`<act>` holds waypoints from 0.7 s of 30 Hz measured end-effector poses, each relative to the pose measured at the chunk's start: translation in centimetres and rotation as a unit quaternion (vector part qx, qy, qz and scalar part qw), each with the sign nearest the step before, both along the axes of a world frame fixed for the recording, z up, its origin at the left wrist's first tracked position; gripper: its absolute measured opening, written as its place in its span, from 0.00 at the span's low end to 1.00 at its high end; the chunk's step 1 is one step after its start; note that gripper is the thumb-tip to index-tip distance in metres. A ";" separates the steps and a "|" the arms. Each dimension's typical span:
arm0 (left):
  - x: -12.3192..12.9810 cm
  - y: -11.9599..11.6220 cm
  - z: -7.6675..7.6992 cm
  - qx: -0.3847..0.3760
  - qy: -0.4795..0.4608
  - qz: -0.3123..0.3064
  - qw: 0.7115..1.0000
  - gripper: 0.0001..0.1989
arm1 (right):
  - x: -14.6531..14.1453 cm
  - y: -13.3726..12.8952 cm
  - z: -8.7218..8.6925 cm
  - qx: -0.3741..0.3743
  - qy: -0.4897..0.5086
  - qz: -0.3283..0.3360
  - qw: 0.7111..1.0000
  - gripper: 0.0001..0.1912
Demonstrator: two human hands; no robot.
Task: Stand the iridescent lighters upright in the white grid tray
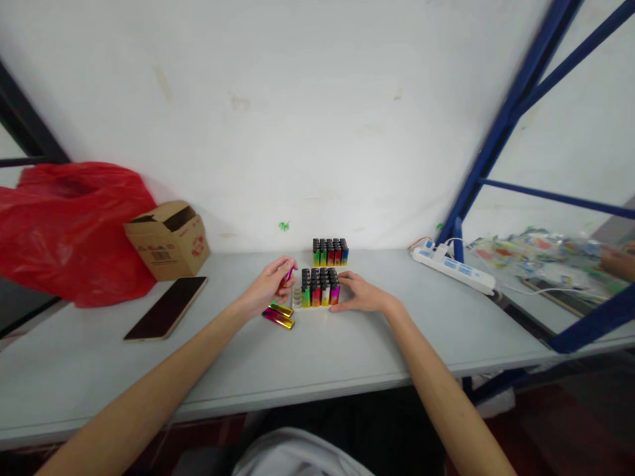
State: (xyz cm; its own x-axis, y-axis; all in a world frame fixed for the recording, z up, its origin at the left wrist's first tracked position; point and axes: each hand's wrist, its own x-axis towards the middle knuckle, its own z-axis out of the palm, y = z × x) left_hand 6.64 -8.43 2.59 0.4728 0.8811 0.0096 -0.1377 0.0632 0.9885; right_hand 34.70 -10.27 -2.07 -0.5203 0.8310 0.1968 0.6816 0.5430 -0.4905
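My left hand [272,284] is closed on a shiny purple-red lighter [286,276], just left of a clear plastic tray [297,297]. In that tray several lighters [316,295] stand upright in rows, black tops up, in green, red, yellow and purple. The leftmost row of the tray shows bare slots. My right hand [360,294] grips the tray's right side, thumb at the front corner and fingers behind. On the table below my left hand lie two loose lighters [278,318], shiny purple and gold, with some green.
Behind stands another block of upright lighters [330,253] near the wall. To the left are a phone [167,308], a cardboard box [169,241] and a red plastic bag [74,231]. A white power strip [454,268] lies right, beside a blue frame [489,152]; another person's hand [618,261] is beyond.
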 end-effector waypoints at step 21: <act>0.2 -0.3 -1.8 0.077 0.089 0.130 0.984 0.16 | 0.1 0.0 -0.3 0.006 0.010 -0.003 1.000 0.43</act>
